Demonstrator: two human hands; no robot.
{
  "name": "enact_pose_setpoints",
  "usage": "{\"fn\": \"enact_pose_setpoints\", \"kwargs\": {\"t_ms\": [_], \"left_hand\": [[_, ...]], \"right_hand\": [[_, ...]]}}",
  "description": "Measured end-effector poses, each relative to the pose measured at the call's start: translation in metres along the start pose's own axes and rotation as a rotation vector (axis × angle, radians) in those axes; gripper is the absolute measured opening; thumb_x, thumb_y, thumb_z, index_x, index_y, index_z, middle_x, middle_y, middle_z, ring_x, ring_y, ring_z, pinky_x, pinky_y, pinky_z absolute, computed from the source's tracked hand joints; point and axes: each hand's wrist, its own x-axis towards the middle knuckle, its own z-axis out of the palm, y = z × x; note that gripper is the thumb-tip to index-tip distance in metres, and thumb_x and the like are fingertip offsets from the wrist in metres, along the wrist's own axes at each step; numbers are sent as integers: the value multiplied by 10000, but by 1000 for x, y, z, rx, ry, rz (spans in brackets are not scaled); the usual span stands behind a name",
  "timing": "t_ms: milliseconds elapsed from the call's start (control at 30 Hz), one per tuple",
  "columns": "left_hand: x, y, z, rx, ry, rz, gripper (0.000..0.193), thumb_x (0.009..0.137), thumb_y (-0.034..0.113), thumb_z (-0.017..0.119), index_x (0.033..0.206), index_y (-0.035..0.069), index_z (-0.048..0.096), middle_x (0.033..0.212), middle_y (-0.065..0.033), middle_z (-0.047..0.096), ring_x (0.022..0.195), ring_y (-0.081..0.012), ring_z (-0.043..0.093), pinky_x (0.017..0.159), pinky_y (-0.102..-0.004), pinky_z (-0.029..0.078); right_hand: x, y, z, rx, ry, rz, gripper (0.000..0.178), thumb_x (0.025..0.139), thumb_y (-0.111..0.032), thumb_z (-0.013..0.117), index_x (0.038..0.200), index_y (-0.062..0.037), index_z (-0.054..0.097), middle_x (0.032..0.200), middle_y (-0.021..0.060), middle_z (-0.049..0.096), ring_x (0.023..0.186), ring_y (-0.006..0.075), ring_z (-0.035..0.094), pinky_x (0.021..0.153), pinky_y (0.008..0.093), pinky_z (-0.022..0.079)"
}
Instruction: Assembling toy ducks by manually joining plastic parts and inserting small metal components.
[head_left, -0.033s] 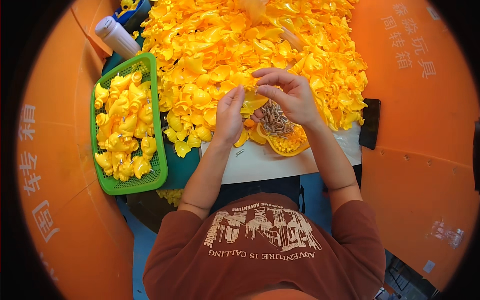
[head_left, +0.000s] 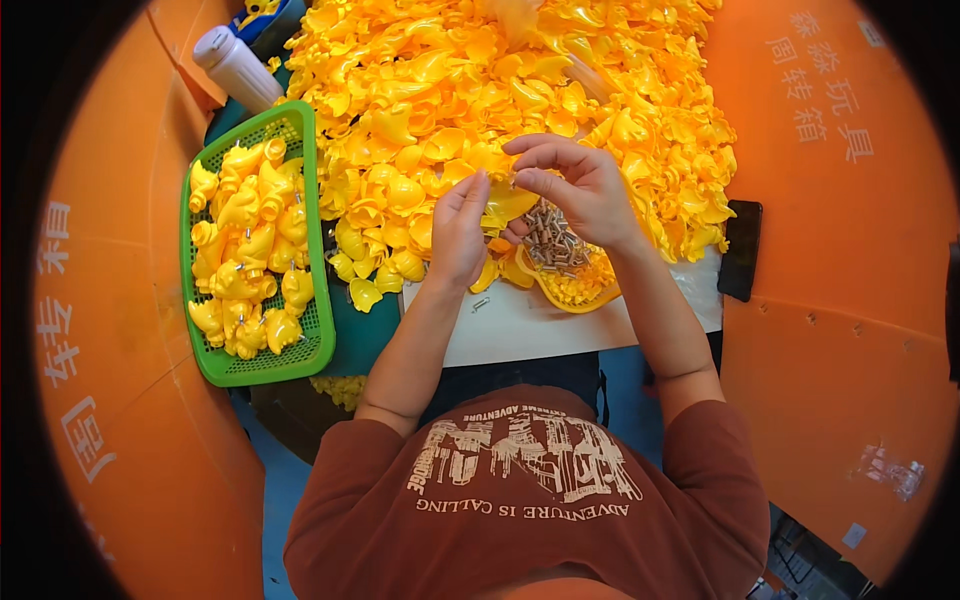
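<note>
My left hand (head_left: 462, 228) is closed on a glossy yellow plastic shell piece (head_left: 508, 205), holding it over the near edge of the pile. Close by on the right, my right hand (head_left: 580, 195) curves its fingers over the top of that piece, the thumb tip almost against it. Something small and shiny shows at the thumb tip, too tiny to name. Below the hands, a yellow tray (head_left: 573, 306) holds many small metal cylinders (head_left: 553, 240) beside small yellow bits (head_left: 575, 282). One loose metal piece (head_left: 481, 304) lies on the white board (head_left: 520, 338).
A big heap of yellow shells (head_left: 440, 90) covers the table ahead. To the left, a green basket (head_left: 326, 330) holds assembled yellow figures, with a pale lidded bottle (head_left: 240, 68) behind it. A dark phone-like slab (head_left: 741, 250) lies right. Orange panels (head_left: 830, 230) flank both sides.
</note>
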Motion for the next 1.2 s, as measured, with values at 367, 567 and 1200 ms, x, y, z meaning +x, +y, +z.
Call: {"fn": "enact_pose_setpoints", "kwargs": {"t_ms": [367,567,1200], "left_hand": [[-7,9,-15,-42,19,-85,321,941,289,446,908,-7,565,673,-107,615,457,-169,584,368,-239,449],[-7,11,-17,-32,19,-159,316,933,289,460,899,-7,568,657,-110,612,453,-176,586,363,-239,445],[-10,4,-10,189,77,-41,333,939,286,462,898,-22,583,665,-91,619,453,-134,579,376,-213,434]], "right_hand": [[15,5,7,-97,-196,-63,135,812,-4,616,944,19,638,968,70,626,937,130,560,835,264,440],[13,2,7,43,-124,8,135,790,-23,625,912,27,654,880,69,656,845,116,593,758,249,466],[7,-9,9,-432,-96,-69,159,788,-10,602,935,34,643,882,79,651,829,132,597,747,258,470]]}}
